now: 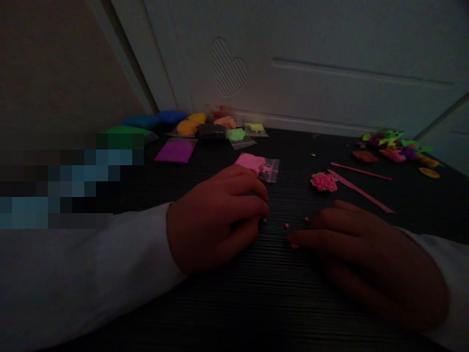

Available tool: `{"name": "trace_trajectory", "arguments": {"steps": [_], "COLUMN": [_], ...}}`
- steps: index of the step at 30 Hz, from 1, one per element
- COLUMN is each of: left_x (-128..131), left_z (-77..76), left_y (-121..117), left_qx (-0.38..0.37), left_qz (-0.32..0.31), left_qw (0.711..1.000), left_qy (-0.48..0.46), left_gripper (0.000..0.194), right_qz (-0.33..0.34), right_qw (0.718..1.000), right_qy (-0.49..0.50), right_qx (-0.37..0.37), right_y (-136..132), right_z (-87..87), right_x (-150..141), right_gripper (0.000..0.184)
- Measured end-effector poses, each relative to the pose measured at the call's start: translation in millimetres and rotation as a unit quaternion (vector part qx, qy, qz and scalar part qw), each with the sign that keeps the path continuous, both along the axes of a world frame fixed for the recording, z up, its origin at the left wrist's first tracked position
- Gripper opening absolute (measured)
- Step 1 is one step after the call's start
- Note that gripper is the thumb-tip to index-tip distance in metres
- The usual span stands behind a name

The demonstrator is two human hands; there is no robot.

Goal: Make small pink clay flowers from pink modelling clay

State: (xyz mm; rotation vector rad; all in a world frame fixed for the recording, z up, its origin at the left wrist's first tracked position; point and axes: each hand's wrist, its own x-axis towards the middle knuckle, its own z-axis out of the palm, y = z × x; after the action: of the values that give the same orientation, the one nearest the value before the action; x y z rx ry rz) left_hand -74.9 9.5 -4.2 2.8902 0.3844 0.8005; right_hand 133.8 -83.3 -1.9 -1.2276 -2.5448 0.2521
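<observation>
My left hand (220,217) rests on the dark table, its fingers curled and the thumb near the index fingertip. A tiny pink clay ball (265,220) shows right at those tips; whether they grip it or it lies beside them I cannot make out. My right hand (370,259) lies low with the index finger stretched out, its tip on a small pink clay piece (295,246) on the table. Two more tiny balls, one pink (287,225) and another pink one (307,219), lie between the hands. Beyond my right hand is a pink clay flower cluster (324,182) with green leaves.
Behind my left hand lies an open bag of pink clay (252,164). Several coloured clay packets, including a purple one (176,150), line the back left. A pink clay knife (362,192) and a thin pink tool (361,171) lie right, before colourful clay pieces (397,146).
</observation>
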Motion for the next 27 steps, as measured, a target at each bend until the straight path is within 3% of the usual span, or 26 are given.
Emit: {"name": "trace_trajectory", "arguments": {"steps": [22,27], "left_x": [-0.2,0.0], "left_z": [0.4,3.0], "left_y": [-1.4,-6.4], "left_qx": [0.004,-0.016], "left_qz": [-0.005,-0.03], "left_qw": [1.0,0.999], "left_qy": [0.002,0.007], "left_gripper": [0.017,0.019], "right_qz": [-0.032,-0.032], "right_qw": [0.999,0.999], "right_qy": [0.009,0.011], "right_qx": [-0.008,-0.005], "right_y": [0.2,0.3], "right_z": [-0.4,-0.4], "right_x": [0.8,0.9], "right_gripper": [0.026,0.026]}}
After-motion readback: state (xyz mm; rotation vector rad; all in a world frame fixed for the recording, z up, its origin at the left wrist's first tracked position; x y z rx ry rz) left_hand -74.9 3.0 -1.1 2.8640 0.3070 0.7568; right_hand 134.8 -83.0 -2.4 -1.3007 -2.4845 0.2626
